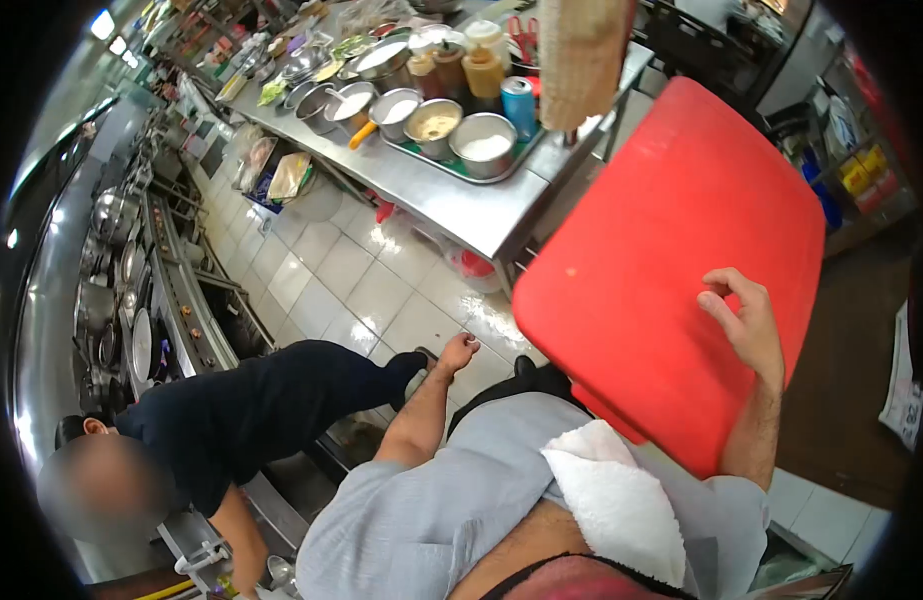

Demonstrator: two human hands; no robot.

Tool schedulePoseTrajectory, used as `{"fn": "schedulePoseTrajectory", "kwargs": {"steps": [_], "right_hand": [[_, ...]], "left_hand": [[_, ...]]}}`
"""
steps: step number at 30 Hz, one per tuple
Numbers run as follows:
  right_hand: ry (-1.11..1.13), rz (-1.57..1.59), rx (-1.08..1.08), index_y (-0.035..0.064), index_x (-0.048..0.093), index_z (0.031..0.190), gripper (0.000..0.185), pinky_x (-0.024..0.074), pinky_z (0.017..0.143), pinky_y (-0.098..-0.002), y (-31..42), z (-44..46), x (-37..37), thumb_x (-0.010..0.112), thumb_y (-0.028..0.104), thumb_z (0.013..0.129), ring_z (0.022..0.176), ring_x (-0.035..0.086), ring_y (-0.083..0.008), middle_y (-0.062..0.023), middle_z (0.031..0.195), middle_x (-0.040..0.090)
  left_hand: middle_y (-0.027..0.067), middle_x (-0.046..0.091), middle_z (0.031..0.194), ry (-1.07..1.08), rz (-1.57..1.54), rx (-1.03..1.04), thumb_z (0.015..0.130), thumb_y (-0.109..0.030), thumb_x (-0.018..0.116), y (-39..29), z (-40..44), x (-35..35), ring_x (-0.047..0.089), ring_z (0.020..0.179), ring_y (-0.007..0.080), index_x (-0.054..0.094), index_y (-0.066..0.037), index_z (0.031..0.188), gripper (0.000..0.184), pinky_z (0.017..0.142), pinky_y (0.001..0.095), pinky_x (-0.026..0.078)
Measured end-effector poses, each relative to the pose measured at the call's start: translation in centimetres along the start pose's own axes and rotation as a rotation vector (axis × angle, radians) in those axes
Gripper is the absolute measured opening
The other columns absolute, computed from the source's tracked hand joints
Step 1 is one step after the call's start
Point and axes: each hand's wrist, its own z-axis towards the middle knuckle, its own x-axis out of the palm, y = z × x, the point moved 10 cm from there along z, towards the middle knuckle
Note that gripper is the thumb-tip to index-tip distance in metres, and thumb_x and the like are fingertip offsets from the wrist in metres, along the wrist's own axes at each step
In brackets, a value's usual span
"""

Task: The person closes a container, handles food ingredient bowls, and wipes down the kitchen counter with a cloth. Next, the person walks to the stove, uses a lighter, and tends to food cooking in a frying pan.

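My left hand [459, 351] hangs low beside my body, over the tiled floor. Its fingers are curled closed, and whether anything small is in them I cannot make out. My right hand [746, 320] is over a large red lid or panel [651, 250] with rounded corners. Thumb and bent fingers stand apart there, with nothing between them; whether the hand touches the red surface is unclear. A white towel [616, 495] hangs over the front of my grey shirt.
A steel table [501, 215] carries metal pots, sauce bottles [484, 72] and a blue can [518, 105]. A person in dark clothes [251, 410] bends at the left beside the stove line [186, 320]. Brown board [836, 370] stands at the right.
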Motion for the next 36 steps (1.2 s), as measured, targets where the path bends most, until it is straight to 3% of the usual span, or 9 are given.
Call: {"fn": "schedulePoseTrajectory", "kwargs": {"steps": [10,18,23,29,31,33,34,35,36], "right_hand": [[0.189,-0.32,-0.381,0.001,0.058,0.092,0.024,0.0405,0.067,-0.036,14.8,14.7,10.6,0.066,0.013,0.073,0.07,0.052,-0.0289,-0.013,0.074,0.056],[0.077,-0.505,-0.446,0.0023,0.057,0.096,0.033,0.0389,0.065,-0.0362,28.5,29.0,18.7,0.069,0.008,0.066,0.07,0.049,-0.028,-0.0106,0.073,0.054],[0.022,-0.496,-0.858,0.0054,0.056,0.101,0.036,0.0412,0.064,-0.0333,42.1,42.1,24.6,0.068,0.005,0.067,0.067,0.052,-0.0223,-0.0093,0.074,0.053],[-0.043,-0.534,-1.031,0.0047,0.057,0.105,0.03,0.0393,0.062,-0.0292,56.8,60.2,30.4,0.059,0.025,0.083,0.069,0.049,-0.0133,-0.005,0.076,0.056],[0.405,-0.753,-0.589,0.0221,-0.001,0.141,0.072,0.0097,0.108,-0.0457,58.7,67.6,34.7,0.038,0.052,0.088,0.133,-0.004,-0.0355,-0.0155,0.145,-0.007],[0.226,0.037,-1.003,0.0067,0.046,0.122,0.04,0.043,0.09,-0.0275,61.2,83.9,33.5,0.051,0.029,0.088,0.103,0.054,-0.0168,-0.0076,0.116,0.054],[0.557,0.073,-0.881,0.006,0.025,0.136,0.067,0.0291,0.102,-0.0424,64.4,83.3,34.4,0.048,0.043,0.086,0.128,0.028,-0.0272,-0.0186,0.137,0.031],[0.629,0.095,-0.953,0.006,0.025,0.136,0.067,0.0291,0.102,-0.0424,67.6,82.7,35.3,0.048,0.043,0.086,0.128,0.028,-0.0272,-0.0186,0.137,0.031],[0.156,-0.271,-1.033,0.0003,0.044,0.109,0.05,0.0369,0.084,-0.0395,70.3,83.6,34.2,0.06,0.037,0.078,0.097,0.039,-0.0258,-0.017,0.106,0.046]], "left_hand": [[0.0158,0.064,0.087,0.092,0.356,0.017,0.072,-0.031,0.059,4.9,11.0,-13.1,0.061,0.084,0.0305,0.063,-0.007,0.093,0.032,0.076,0.0382,0.048],[0.0162,0.063,0.084,0.088,0.091,-0.026,0.073,-0.03,0.058,9.8,18.8,-29.1,0.061,0.081,0.0308,0.062,-0.005,0.092,0.031,0.073,0.038,0.048],[0.0192,0.061,0.097,-0.258,-0.06,-0.08,0.074,-0.027,0.056,16.4,19.9,-47.6,0.057,0.094,0.0315,0.06,-0.002,0.097,0.034,0.083,0.0358,0.045],[0.0086,0.061,0.082,-0.72,-0.63,-0.394,0.074,-0.015,0.057,29.6,10.6,-57.8,0.057,0.07,0.0128,0.06,0.0,0.095,0.026,0.061,0.0281,0.049],[0.0104,0.061,0.083,-0.787,-0.755,-0.524,0.073,-0.018,0.057,35.0,7.0,-55.2,0.058,0.068,0.0152,0.061,0.0,0.093,0.026,0.059,0.0293,0.049],[0.0116,0.061,0.084,-0.843,-0.71,-0.646,0.073,-0.018,0.057,42.0,3.9,-50.3,0.058,0.068,0.0161,0.061,0.0,0.092,0.026,0.058,0.0309,0.049],[0.0128,0.061,0.085,-0.828,-0.623,-0.731,0.072,-0.019,0.057,43.3,2.0,-48.4,0.058,0.068,0.017,0.061,-0.001,0.09,0.026,0.056,0.0326,0.048],[0.0128,0.061,0.085,-0.895,-0.686,-0.781,0.072,-0.019,0.057,44.5,-0.2,-46.4,0.058,0.068,0.017,0.061,-0.001,0.09,0.026,0.056,0.0326,0.048],[0.0132,0.062,0.082,-0.773,-0.706,-0.912,0.072,-0.021,0.057,44.2,-1.9,-43.6,0.058,0.067,0.0186,0.061,-0.001,0.087,0.026,0.058,0.0341,0.048]]}}
